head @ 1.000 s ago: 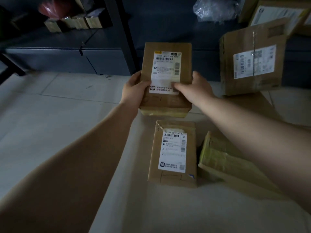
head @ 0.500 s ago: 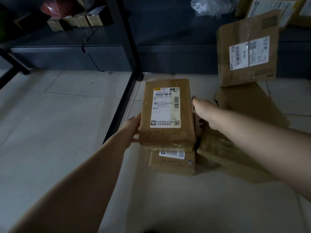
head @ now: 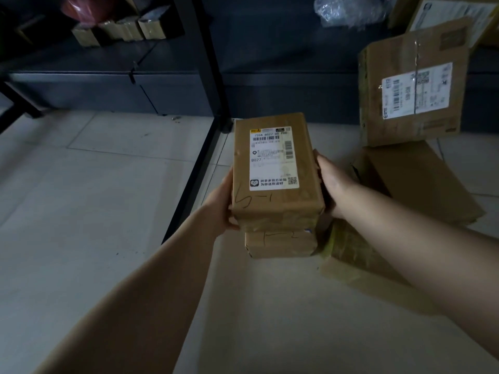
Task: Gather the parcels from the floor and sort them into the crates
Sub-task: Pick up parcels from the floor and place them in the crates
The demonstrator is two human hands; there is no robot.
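Between both hands' grip (head: 275, 201) sits the labelled parcel (head: 272, 168).

I see both hands, left hand (head: 220, 203) and right hand (head: 333, 186), gripping a labelled parcel (head: 275, 171) apparently resting atop another parcel (head: 280, 242) on the dim floor (head: 81, 198).

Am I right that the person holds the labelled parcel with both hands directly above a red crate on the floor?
Not quite: the head view shows both hands, left hand and right hand, on the labelled parcel, but beneath it lies another brown parcel, not a red crate.
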